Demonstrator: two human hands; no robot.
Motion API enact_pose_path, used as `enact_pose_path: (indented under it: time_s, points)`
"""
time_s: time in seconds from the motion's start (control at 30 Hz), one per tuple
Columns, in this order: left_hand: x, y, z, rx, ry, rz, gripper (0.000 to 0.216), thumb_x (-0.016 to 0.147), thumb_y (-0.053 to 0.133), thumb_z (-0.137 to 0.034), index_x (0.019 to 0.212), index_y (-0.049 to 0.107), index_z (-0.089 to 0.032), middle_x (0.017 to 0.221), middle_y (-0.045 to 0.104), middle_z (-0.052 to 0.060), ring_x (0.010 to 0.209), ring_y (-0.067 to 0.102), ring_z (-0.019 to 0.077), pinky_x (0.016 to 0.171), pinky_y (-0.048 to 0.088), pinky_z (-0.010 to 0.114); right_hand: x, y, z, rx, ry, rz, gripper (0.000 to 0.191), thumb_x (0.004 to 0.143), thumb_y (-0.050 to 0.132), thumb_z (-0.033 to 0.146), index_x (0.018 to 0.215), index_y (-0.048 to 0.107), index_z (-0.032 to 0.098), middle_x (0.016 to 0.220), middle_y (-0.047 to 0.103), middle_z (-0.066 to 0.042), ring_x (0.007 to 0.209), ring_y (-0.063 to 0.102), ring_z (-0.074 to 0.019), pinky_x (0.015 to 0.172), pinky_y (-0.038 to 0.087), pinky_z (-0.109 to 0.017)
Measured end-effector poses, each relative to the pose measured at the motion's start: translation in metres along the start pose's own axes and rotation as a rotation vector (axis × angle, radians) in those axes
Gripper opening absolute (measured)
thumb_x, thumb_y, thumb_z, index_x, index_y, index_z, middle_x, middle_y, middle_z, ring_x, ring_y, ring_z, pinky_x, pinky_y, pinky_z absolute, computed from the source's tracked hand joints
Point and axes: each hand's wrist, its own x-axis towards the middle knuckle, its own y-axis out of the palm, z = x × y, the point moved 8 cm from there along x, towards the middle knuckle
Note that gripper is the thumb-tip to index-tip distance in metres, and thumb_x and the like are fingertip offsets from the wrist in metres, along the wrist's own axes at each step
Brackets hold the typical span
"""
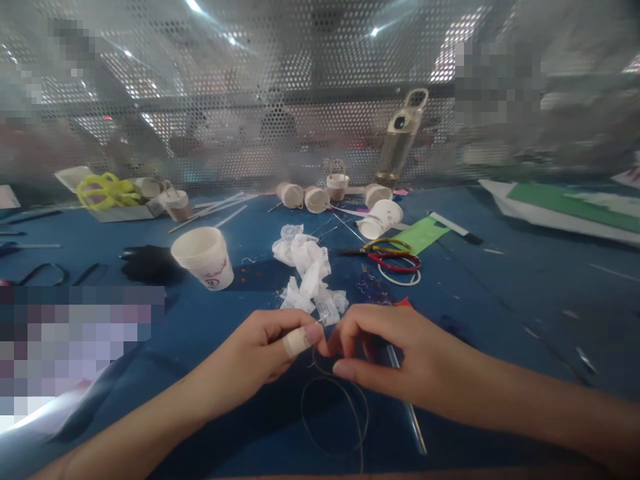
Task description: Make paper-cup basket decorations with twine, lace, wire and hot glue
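My left hand (280, 341), a bandage around its thumb, pinches a small silvery tip of what looks like thin wire (303, 407). From beneath the fingertips the wire curls down in loose loops over the blue table. My right hand (370, 347) is beside it, fingers curled and almost touching the left fingertips. A small gap shows between its thumb and fingers, and the wire passes close to that thumb. Just beyond both hands lies crumpled white lace ribbon (310, 267). A clear stick (415, 427) runs partly under my right hand.
A stack of white paper cups (203, 260) stands left. Scissors with yellow and red handles (395, 257) lie right of the ribbon, near green sheet material (423, 233). Small cups (317, 199) and a bottle (400, 140) line the back by a perforated metal screen (300, 87).
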Motion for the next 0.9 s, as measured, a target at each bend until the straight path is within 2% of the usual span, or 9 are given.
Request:
enact_pose_path:
  time_s: [0.1,0.2,0.27,0.33,0.43,0.57,0.67,0.77,0.9]
  points:
    - [0.0,0.0,0.001,-0.024,0.002,-0.026,0.038,0.095,0.061,-0.053,0.083,0.065,-0.016,0.05,0.027,-0.011,0.045,0.02,0.0057,0.042,0.014,0.019,0.001,0.007,-0.008,0.243,0.087,0.027,0.028,0.087,0.073,0.04,0.079,0.055,0.021,0.087,0.07,0.002,0.071,0.055,-0.0119,0.06,0.039,-0.024]
    - [0.001,-0.001,0.001,-0.02,0.005,-0.059,0.041,0.093,0.062,-0.055,0.082,0.065,-0.016,0.05,0.03,-0.011,0.044,0.02,0.0055,0.041,0.014,0.019,0.001,0.019,-0.015,0.533,0.165,0.103,0.037,0.079,0.083,0.031,0.077,0.047,0.02,0.097,0.075,-0.001,0.076,0.058,-0.0113,0.064,0.04,-0.023]
    - [0.002,-0.001,0.0,-0.001,0.009,-0.085,0.042,0.093,0.061,-0.057,0.082,0.065,-0.016,0.05,0.03,-0.01,0.045,0.022,0.0057,0.042,0.016,0.019,0.0,0.025,-0.017,0.704,0.215,0.134,0.042,0.073,0.087,0.025,0.079,0.046,0.02,0.086,0.073,0.001,0.071,0.057,-0.0094,0.064,0.04,-0.022]
    - [0.003,-0.001,-0.001,0.0,0.023,-0.11,0.045,0.091,0.062,-0.06,0.083,0.065,-0.016,0.05,0.03,-0.01,0.045,0.023,0.0058,0.042,0.017,0.019,-0.002,0.025,-0.016,0.783,0.244,0.128,0.041,0.071,0.088,0.021,0.081,0.048,0.02,0.076,0.066,0.005,0.069,0.059,-0.0089,0.066,0.043,-0.021]
    - [0.005,0.0,-0.003,-0.01,0.067,-0.149,0.049,0.089,0.062,-0.064,0.083,0.064,-0.016,0.051,0.031,-0.01,0.045,0.024,0.0057,0.042,0.018,0.019,-0.005,0.015,-0.014,0.688,0.225,0.069,0.036,0.073,0.085,0.016,0.088,0.052,0.019,0.077,0.061,0.006,0.071,0.057,-0.0083,0.066,0.043,-0.02]
    - [0.009,0.004,-0.008,0.007,0.105,-0.173,0.049,0.091,0.059,-0.064,0.085,0.064,-0.016,0.051,0.03,-0.011,0.045,0.023,0.006,0.043,0.017,0.02,-0.008,-0.003,-0.009,0.459,0.103,-0.028,0.025,0.083,0.075,0.022,0.094,0.052,0.02,0.078,0.059,0.005,0.065,0.049,-0.0076,0.059,0.038,-0.02]
    - [0.012,0.006,-0.014,0.028,0.127,-0.196,0.049,0.092,0.058,-0.064,0.085,0.065,-0.016,0.05,0.03,-0.011,0.045,0.024,0.0064,0.043,0.018,0.02,-0.01,-0.013,-0.01,0.368,0.028,-0.118,0.022,0.086,0.067,0.022,0.101,0.05,0.02,0.073,0.058,0.006,0.058,0.045,-0.0073,0.054,0.036,-0.02]
    - [0.014,0.011,-0.019,0.054,0.16,-0.187,0.049,0.093,0.057,-0.063,0.085,0.066,-0.016,0.052,0.031,-0.009,0.047,0.026,0.0068,0.045,0.02,0.02,-0.011,-0.018,-0.011,0.32,-0.044,-0.191,0.019,0.087,0.061,0.02,0.104,0.054,0.02,0.076,0.057,0.004,0.059,0.049,-0.0083,0.054,0.039,-0.02]
    - [0.013,0.015,-0.013,0.073,0.159,-0.156,0.048,0.095,0.055,-0.061,0.086,0.068,-0.016,0.055,0.033,-0.008,0.048,0.029,0.0071,0.046,0.021,0.02,-0.012,-0.018,-0.013,0.254,-0.115,-0.239,0.018,0.087,0.059,0.017,0.105,0.058,0.02,0.077,0.056,0.003,0.062,0.053,-0.009,0.056,0.043,-0.019]
